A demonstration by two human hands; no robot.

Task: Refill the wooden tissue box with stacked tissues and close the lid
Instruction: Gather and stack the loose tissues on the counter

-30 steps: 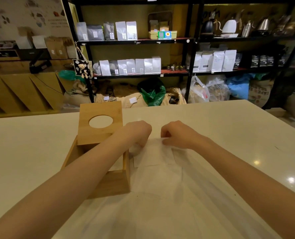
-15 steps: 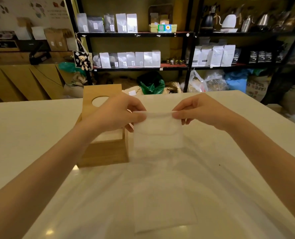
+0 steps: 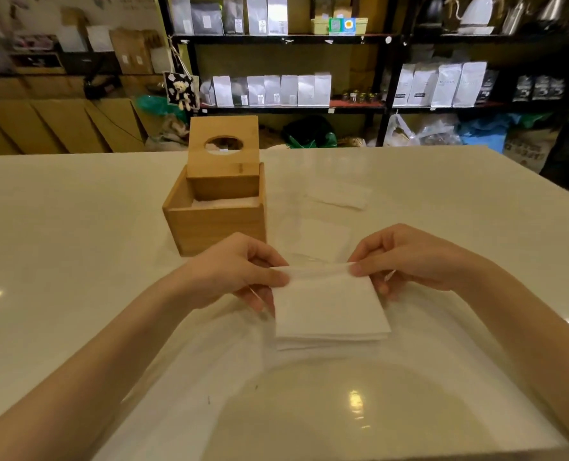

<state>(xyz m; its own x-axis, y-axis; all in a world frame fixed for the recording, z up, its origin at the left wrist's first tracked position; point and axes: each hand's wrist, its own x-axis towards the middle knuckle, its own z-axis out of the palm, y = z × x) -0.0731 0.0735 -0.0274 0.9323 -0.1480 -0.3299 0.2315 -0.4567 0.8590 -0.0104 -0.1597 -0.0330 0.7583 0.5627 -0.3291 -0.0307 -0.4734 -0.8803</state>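
The wooden tissue box [image 3: 215,224] stands on the white table [image 3: 60,247], its lid [image 3: 223,151] with an oval hole tipped up at the back. White tissues show inside it. In front of the box I hold a folded white tissue [image 3: 329,307] by its far edge, my left hand [image 3: 240,274] pinching the left corner and my right hand [image 3: 406,257] the right corner. The tissue lies on top of a thin stack of tissues on the table. Both hands sit just right of and nearer than the box.
Two more loose tissues [image 3: 339,196] lie flat on the table to the right of the box. Beyond the far table edge stand black shelves [image 3: 289,38] with white bags and kettles, plus sacks on the floor.
Both hands have drawn the tissue back toward me and lowered it onto the stack. The box now appears farther away, fully uncovered by my left arm.
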